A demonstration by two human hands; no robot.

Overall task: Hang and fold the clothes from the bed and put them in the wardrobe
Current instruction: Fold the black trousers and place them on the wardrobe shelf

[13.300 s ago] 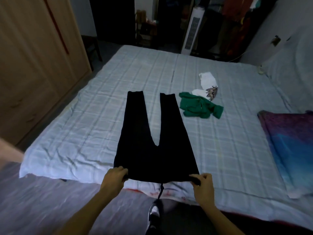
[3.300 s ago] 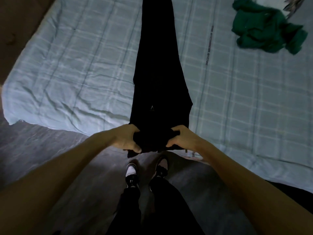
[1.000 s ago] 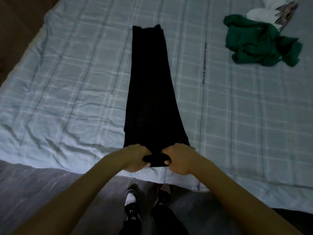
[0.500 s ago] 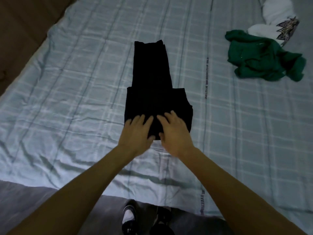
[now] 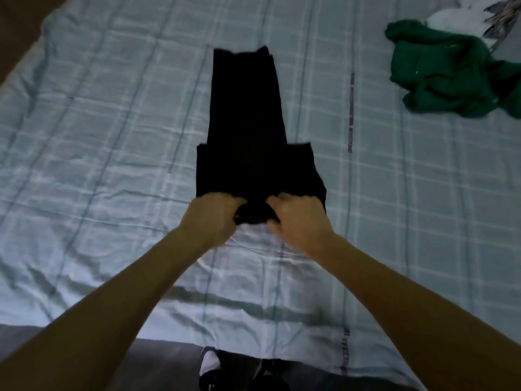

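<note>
Both hands, left hand and right hand, curl their fingers round the near folded edge of the soft, limp black trousers, best gripped there.

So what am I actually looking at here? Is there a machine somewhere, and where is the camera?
There is no machine here: a person is working with bare hands. The one camera is worn on the person's head and looks forward and down, which is why both forearms reach in from the bottom of the picture. The left hand and the right hand each grip the near end of a pair of black trousers. The trousers lie partly folded on the bed, which has a pale checked sheet. At the far right lies a crumpled green garment, with a white garment just beyond it. At the bottom edge you can see the person's shoe on the floor.
</note>
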